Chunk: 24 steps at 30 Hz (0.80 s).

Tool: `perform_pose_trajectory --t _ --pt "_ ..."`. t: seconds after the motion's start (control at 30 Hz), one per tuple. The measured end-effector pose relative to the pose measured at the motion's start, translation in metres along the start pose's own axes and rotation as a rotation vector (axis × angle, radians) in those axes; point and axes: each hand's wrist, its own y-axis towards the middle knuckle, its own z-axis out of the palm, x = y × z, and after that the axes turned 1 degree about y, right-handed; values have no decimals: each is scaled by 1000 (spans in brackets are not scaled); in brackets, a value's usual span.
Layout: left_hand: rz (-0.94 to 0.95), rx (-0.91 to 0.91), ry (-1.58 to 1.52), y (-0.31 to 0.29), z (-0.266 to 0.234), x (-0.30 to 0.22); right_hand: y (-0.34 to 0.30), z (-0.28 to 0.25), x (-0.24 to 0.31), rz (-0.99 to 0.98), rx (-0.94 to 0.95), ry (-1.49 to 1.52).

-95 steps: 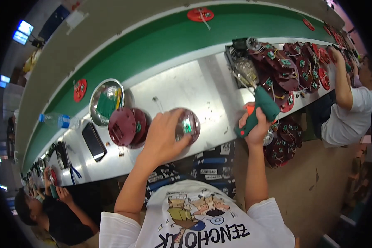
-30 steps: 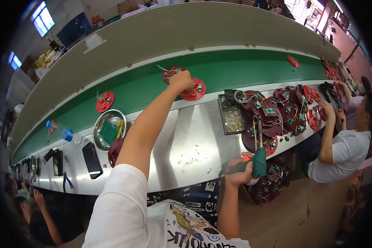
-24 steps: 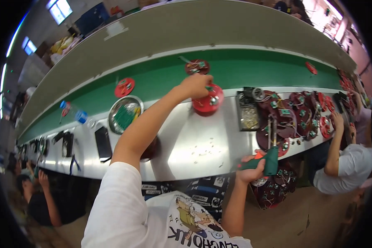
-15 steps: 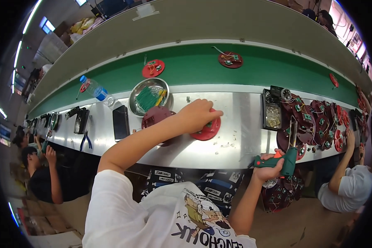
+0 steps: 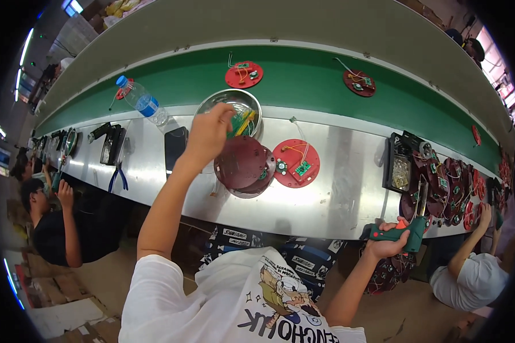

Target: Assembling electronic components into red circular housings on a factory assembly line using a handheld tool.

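Note:
My left hand (image 5: 210, 134) is above the near rim of a round steel bowl (image 5: 257, 106), fingers bent and closed together. Whether they pinch anything is not visible. Inside the bowl lie thin green strips and several yellow pieces (image 5: 245, 123), partly behind the hand. Just below my left hand, dark red discs (image 5: 240, 163) are stacked on the bench. Touching the stack on its right is a bright red disc (image 5: 305, 150) bearing a small green circuit board (image 5: 302, 168) and thin wires. My right hand (image 5: 388, 244) grips a green glue gun (image 5: 416, 233) with an orange trigger at the bench's front edge.
A black phone (image 5: 175, 147), a water bottle (image 5: 147, 106) and blue pliers (image 5: 119, 176) are to the left. Rightward stand a black parts box (image 5: 396, 166) and many dark red wired discs (image 5: 440, 177). More discs rest against the green back strip (image 5: 303, 74). Co-workers sit at both sides.
My left hand has left the bright red disc and moved left to the bowl, uncovering the disc's board and wires. My right hand still holds the glue gun. The view has shifted.

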Motion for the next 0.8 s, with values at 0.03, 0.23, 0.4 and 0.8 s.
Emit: perform_pose_trajectory --t 0.03,0.23,0.4,0.8 --pt "-12 3 -3 0 -4 9 1 0 0 5 4 -11" --pt "138 -1 131 7 -9 52 4 0 2 -2 -31 -36" --pt "186 53 180 17 6 65 2 6 2 -9 -31 -79" --pt "252 179 542 30 24 73 3 4 2 -7 -7 -70"
